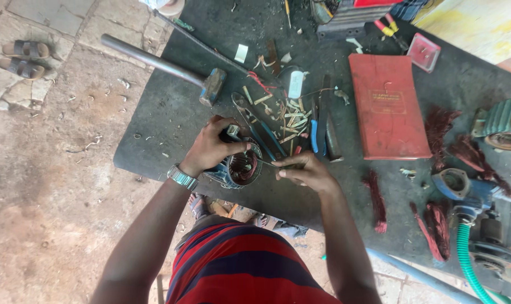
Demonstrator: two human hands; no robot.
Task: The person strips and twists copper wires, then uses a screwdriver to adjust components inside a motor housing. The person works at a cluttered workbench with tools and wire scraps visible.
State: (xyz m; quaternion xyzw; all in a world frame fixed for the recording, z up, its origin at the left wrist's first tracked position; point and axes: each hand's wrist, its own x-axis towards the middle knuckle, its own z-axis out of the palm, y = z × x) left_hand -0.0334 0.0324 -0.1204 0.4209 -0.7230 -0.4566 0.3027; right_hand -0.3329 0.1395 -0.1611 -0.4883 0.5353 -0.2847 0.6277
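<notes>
At frame centre, on the near edge of a dark bench point(171, 118), sat a small blue motor housing point(235, 169), open end up, copper windings visible inside. Left hand point(213, 147) clasped its top rim, wristwatch point(182, 177) on that wrist. Right hand point(306, 171) pinched a thin rod point(266, 163) whose tip touched the housing's rim.

Just beyond the hands lay blue-handled pliers point(266, 135), scattered slips of wood or paper point(292, 115) and other small tools, crowding the space behind the housing. A hammer point(165, 67) lay at upper left, head near the litter. A red book point(387, 107) lay to the right; past it, bundles of reddish wire point(438, 222). A pump with green hose point(475, 225) occupied the lower right corner; a green ribbed motor point(503, 121) sat at the right edge.

Bench top was grimy, strewn with scraps. Floor was stone and dirt; sandals point(24, 59) at upper left.
</notes>
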